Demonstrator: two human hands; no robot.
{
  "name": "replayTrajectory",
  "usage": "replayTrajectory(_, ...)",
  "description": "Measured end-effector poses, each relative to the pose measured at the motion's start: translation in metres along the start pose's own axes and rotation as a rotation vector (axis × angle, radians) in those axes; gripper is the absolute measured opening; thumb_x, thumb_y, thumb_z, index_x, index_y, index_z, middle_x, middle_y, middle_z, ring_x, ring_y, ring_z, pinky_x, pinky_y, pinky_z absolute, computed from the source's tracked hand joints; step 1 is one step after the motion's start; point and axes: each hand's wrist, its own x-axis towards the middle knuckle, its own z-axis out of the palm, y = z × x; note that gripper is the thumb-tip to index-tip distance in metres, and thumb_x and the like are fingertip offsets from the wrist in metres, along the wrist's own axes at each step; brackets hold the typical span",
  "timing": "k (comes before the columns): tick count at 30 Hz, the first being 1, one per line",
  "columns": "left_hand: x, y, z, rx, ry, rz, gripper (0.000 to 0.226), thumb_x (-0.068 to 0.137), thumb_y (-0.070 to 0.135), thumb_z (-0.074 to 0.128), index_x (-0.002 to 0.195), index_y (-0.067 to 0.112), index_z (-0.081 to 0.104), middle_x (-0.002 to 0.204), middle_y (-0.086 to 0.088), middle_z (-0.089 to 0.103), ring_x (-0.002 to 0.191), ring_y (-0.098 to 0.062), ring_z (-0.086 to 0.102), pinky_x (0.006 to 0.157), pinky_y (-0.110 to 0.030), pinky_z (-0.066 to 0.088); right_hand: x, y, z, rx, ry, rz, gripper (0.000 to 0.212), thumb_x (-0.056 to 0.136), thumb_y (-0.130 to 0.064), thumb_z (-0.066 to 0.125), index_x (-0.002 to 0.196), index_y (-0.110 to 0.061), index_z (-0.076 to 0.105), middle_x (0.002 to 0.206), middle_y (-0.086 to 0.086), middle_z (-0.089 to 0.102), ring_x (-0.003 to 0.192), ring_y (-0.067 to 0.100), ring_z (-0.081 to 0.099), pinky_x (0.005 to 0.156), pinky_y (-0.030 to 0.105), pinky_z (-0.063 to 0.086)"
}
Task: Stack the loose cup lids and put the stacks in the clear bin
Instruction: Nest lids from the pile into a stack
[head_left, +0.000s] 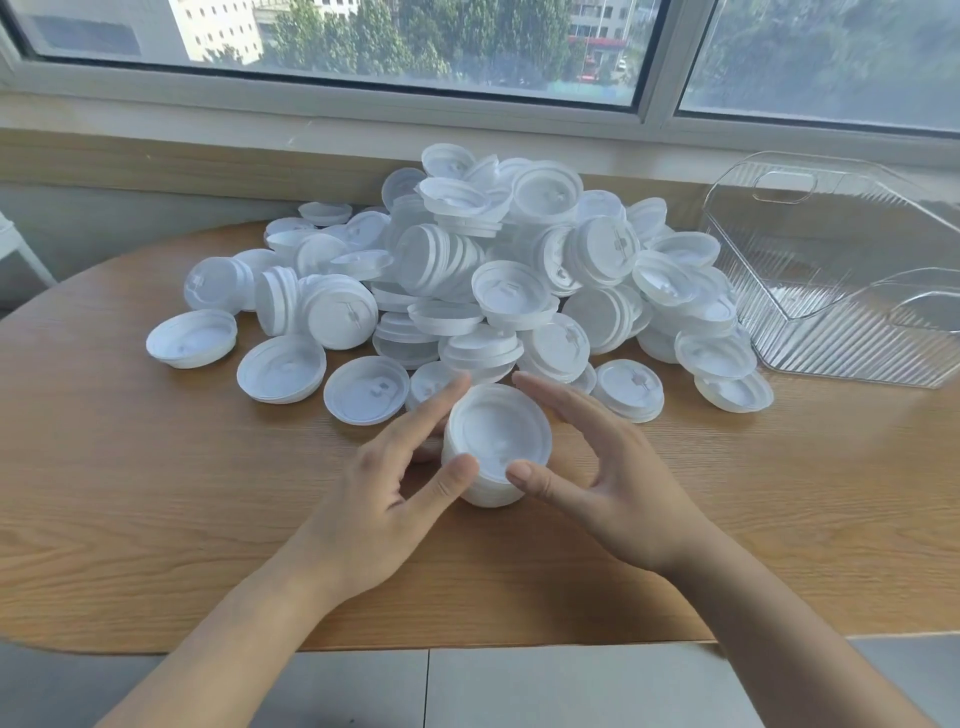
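Your two hands bracket a short stack of white plastic cup lids (496, 447) standing on the wood-grain table (156, 493), just in front of the big lid pile (467, 275); your left hand (384, 499) has its fingers nearly straight along the stack's left side, thumb tip against the near rim; your right hand (613, 478) mirrors it, fingers straight past the far right edge, thumb tip touching the near rim; neither grip is curled around the stack, both are spread wide and only touch it at the sides. The top lid shows its hollow underside, a round, ridged, translucent disc. The pile behind the stack is a heap of the same thin round lids, some already nested into short ribbed columns lying on their sides, others loose and flat at the pile's left and near edges. The clear bin (841, 291) sits to the right of the pile, touching its outermost lids; it is rigid clear plastic with fluted, ribbed walls, a cut-out handle and a scooped front, and holds nothing you can see. Beyond the pile runs a pale window sill (208, 109) under glass panes.
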Motion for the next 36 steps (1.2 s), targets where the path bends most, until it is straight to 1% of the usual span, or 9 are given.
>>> replayTrajectory(3,-0.001,-0.001,0.001,0.04,-0.013,-0.017,0.064,0.098,0.058,0.052,0.158,0.051,0.031,0.144,0.034,0.054,0.134,0.007,0.052,0.101,-0.006,0.039,-0.001,0.004,-0.001,-0.039,-0.017,0.013,0.072,0.089,-0.054,0.074,0.153,-0.03,0.05,0.151,-0.024,0.051,0.142,-0.011,0.039,0.115,0.009,0.028)
replayTrajectory(8,-0.002,0.0,0.002,0.08,-0.009,0.0,0.067,0.097,0.058,0.05,0.16,0.047,0.029,0.142,0.039,0.053,0.134,0.012,0.049,0.099,-0.004,0.039,0.0,0.006,-0.002,-0.029,0.001,0.02,0.068,0.09,-0.061,0.071,0.149,-0.032,0.054,0.146,-0.026,0.056,0.139,-0.006,0.046,0.111,0.011,0.033)
replayTrajectory(11,-0.001,0.001,0.002,0.041,-0.002,-0.007,0.073,0.093,0.063,0.057,0.159,0.047,0.03,0.14,0.043,0.05,0.131,0.012,0.051,0.1,-0.005,0.04,0.009,0.016,-0.007,-0.056,0.223,0.046,0.05,0.092,-0.051,0.073,0.138,-0.032,0.063,0.129,-0.022,0.066,0.125,0.005,0.059,0.103,0.02,0.043)
replayTrajectory(13,0.001,0.001,0.002,0.054,-0.005,0.004,0.085,0.089,0.07,0.064,0.161,0.046,0.027,0.146,0.04,0.048,0.135,0.01,0.049,0.106,-0.007,0.038,0.019,0.026,-0.014,-0.165,0.37,0.119,0.043,0.092,-0.044,0.075,0.132,-0.031,0.067,0.12,-0.02,0.067,0.117,0.006,0.059,0.102,0.029,0.045)
replayTrajectory(15,0.004,0.001,0.004,0.097,-0.003,0.01,0.102,0.077,0.077,0.073,0.162,0.047,0.025,0.146,0.038,0.047,0.135,0.009,0.048,0.106,-0.006,0.037,0.027,0.037,-0.019,-0.323,0.42,0.176,0.039,0.09,-0.044,0.077,0.126,-0.03,0.07,0.116,-0.02,0.068,0.112,0.008,0.057,0.102,0.037,0.045)
replayTrajectory(19,0.01,0.004,0.013,0.158,0.022,0.005,0.113,0.065,0.069,0.087,0.16,0.049,0.028,0.143,0.038,0.049,0.134,0.013,0.045,0.104,0.0,0.03,0.036,0.054,-0.022,-0.505,0.37,0.145,0.022,0.085,-0.041,0.083,0.103,-0.029,0.078,0.105,-0.015,0.07,0.105,0.017,0.055,0.095,0.041,0.043)
replayTrajectory(24,0.014,0.0,0.018,0.172,0.044,0.034,0.105,0.071,0.056,0.09,0.158,0.047,0.033,0.143,0.036,0.052,0.136,0.013,0.045,0.105,0.0,0.029,0.036,0.062,-0.018,-0.597,0.334,0.111,0.009,0.086,-0.029,0.084,0.094,-0.033,0.081,0.095,-0.014,0.063,0.095,0.015,0.05,0.086,0.037,0.039)
replayTrajectory(30,0.011,-0.003,0.011,0.175,0.06,0.02,0.101,0.071,0.053,0.091,0.155,0.049,0.035,0.138,0.041,0.051,0.13,0.012,0.049,0.103,-0.001,0.032,0.025,0.048,-0.022,-0.508,0.32,0.027,0.01,0.086,-0.027,0.086,0.094,-0.031,0.082,0.092,-0.015,0.065,0.092,0.012,0.053,0.087,0.036,0.043)
replayTrajectory(36,0.005,-0.002,0.008,0.181,0.072,-0.004,0.1,0.068,0.056,0.09,0.152,0.054,0.036,0.128,0.046,0.052,0.123,0.017,0.05,0.095,0.005,0.03,0.004,0.024,-0.033,-0.059,0.25,0.093,0.012,0.084,-0.028,0.085,0.091,-0.037,0.079,0.093,-0.014,0.068,0.086,0.007,0.054,0.079,0.01,0.038)
